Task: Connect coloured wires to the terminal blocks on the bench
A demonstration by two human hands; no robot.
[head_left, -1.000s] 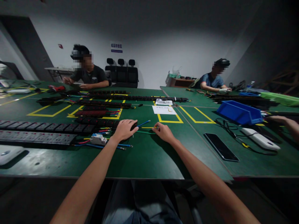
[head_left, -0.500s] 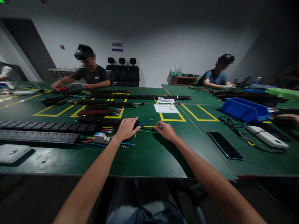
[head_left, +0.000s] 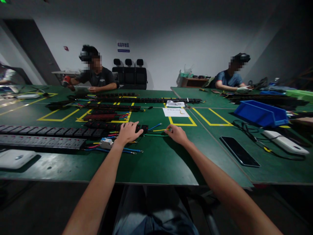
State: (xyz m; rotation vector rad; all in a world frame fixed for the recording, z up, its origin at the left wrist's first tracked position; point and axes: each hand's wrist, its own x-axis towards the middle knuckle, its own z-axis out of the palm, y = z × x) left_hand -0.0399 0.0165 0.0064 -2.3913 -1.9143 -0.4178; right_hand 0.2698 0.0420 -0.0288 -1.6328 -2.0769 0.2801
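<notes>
My left hand [head_left: 128, 133] lies over the end part of a black power strip [head_left: 144, 129], its fingers spread and pointing away from me. Blue, yellow and green wires come out of the strip's right end. My right hand [head_left: 178, 134] is closed in a pinch at the far end of the yellow wire [head_left: 158, 130]; the wire's tip is hidden by the fingers. Just below it runs the green wire [head_left: 157, 135], while the blue wire [head_left: 155, 126] sticks out free, with a metal lug. A grey-white breaker [head_left: 106, 142] sits by my left wrist.
Two longer power strips [head_left: 44, 142] extend to the left, near a white box [head_left: 17, 159]. To the right lie a black phone [head_left: 239, 151], a white power bank-like device [head_left: 285, 142] with cables and a blue bin [head_left: 261, 113]. Co-workers sit across the green table [head_left: 156, 166].
My left hand has slid a little left along the strip, baring more of its end. My right hand keeps its pinch. The left co-worker has lifted a red power tool.
</notes>
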